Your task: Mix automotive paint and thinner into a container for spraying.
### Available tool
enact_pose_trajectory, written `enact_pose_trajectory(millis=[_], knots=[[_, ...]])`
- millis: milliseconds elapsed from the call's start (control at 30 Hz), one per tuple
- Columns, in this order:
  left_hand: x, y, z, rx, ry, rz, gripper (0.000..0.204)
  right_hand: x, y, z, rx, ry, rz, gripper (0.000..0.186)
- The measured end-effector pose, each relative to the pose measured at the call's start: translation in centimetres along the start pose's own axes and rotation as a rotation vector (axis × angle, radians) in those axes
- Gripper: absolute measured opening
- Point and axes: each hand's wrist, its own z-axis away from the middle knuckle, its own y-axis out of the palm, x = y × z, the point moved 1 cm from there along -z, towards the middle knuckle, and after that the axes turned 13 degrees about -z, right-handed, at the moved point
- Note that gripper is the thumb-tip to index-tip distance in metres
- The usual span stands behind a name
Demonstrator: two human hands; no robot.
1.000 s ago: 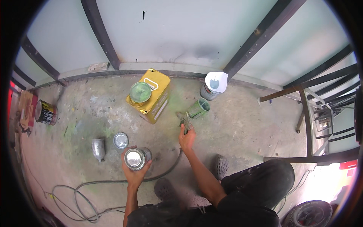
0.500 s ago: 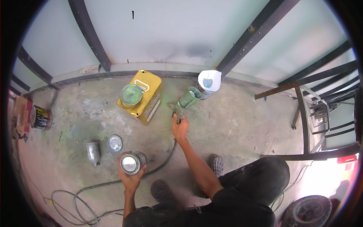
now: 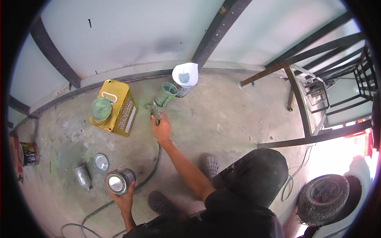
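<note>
My left hand (image 3: 125, 200) is wrapped round a metal paint can (image 3: 129, 175), its round silver face turned up toward me. Just beyond it on the concrete lies a round silver lid (image 3: 101, 162). Beside that, a silver spray-gun cup (image 3: 83, 177) rests on its side. Farther forward, my right hand (image 3: 162, 129) is closed on a paint-stained spray gun (image 3: 155, 115); its lower part is hidden by my fingers. The gun's tip is close to a green-smeared cup (image 3: 167, 93); whether they touch I cannot tell.
A yellow square tin (image 3: 123, 105) bears a green-stained round container (image 3: 101, 109). Behind the green cup stands a can topped with white paper (image 3: 185, 73). A dark hose (image 3: 152, 173) crosses the floor. A metal frame (image 3: 299, 103) and tyre (image 3: 323, 199) stand right.
The view has turned to the right, so the floor things sit farther left in the picture. Both hands keep their holds on the paint can and spray gun.
</note>
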Motion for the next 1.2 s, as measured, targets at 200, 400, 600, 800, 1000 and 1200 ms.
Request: enact_pose_trajectory(millis=[200,400,600,800,1000,1200], knots=[[-0.4,0.2,0.4,-0.012,-0.058,0.030,0.081,0.2,0.2,-0.2,-0.016,0.024,-0.038,0.038],[-1.4,0.7,0.0,-0.056,0.055,-0.057,0.079,-1.2,-2.1,1.6,-0.093,0.096,-0.007,0.078],[-2.7,0.1,-2.1,-0.210,0.114,-0.066,0.077,7.5,-2.8,4.2,-0.060,-0.197,-0.434,0.053],[-0.6,-5.7,-4.1,-0.480,0.199,-0.387,0.083,20.2,0.1,9.6,0.672,-0.120,-0.857,0.074],[-1.6,-4.6,-3.4,-0.378,0.128,-0.137,0.080,24.3,0.3,12.0,0.799,-0.111,-0.824,0.083],[-1.7,-5.6,-2.2,-0.257,0.069,0.037,0.099,26.5,-0.6,10.1,0.952,-0.235,-0.667,0.085]])
